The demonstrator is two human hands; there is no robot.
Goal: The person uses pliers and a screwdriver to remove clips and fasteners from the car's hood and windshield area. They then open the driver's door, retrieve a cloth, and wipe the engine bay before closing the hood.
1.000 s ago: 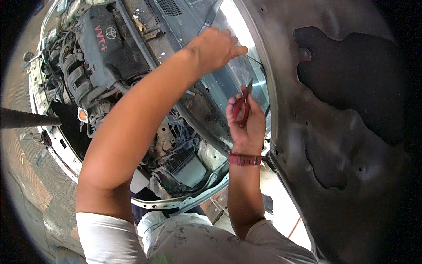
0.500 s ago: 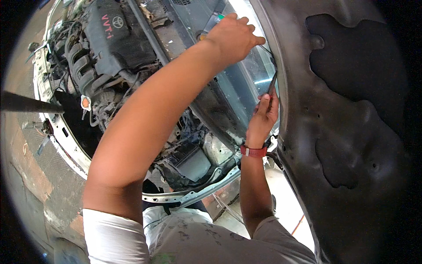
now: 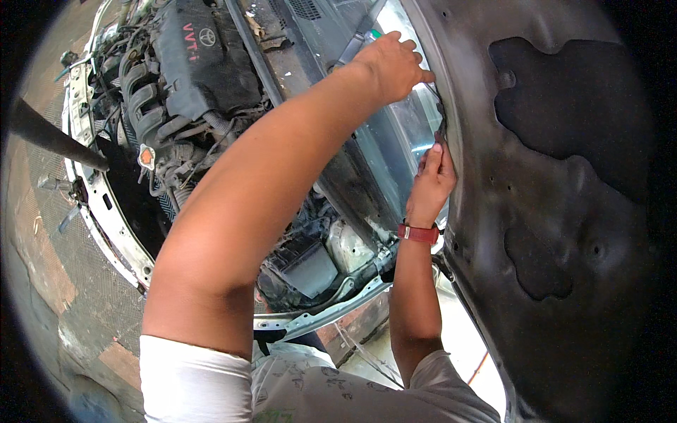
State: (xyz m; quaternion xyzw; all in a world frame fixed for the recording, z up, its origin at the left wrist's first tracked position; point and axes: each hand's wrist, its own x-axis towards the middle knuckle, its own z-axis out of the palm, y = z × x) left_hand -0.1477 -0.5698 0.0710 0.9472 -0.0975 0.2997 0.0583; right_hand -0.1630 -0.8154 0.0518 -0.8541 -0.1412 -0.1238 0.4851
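Note:
My left hand (image 3: 396, 67) reaches over the windshield (image 3: 395, 130) near its edge, fingers curled; what they hold, if anything, is hidden. Next to its knuckles shows a small green-ended piece (image 3: 372, 34), partly covered by the hand. A thin black strip (image 3: 441, 113) runs along the windshield's edge from near my left fingertips to my right hand. My right hand (image 3: 431, 185), below a red wristband (image 3: 417, 233), pinches the lower end of that strip between thumb and fingers.
The raised dark hood (image 3: 479, 190) stands close on the right of both hands. To the left lies the engine bay with a black engine cover (image 3: 204, 63), an orange-marked cap (image 3: 147, 157) and a grey box (image 3: 310, 271). A dark bar (image 3: 60, 134) crosses the front left.
The view has shifted a little, moving the engine bay rightward. My right fingertips sit slightly higher on the black strip, which looks more bent. My left hand stays near the same windshield edge.

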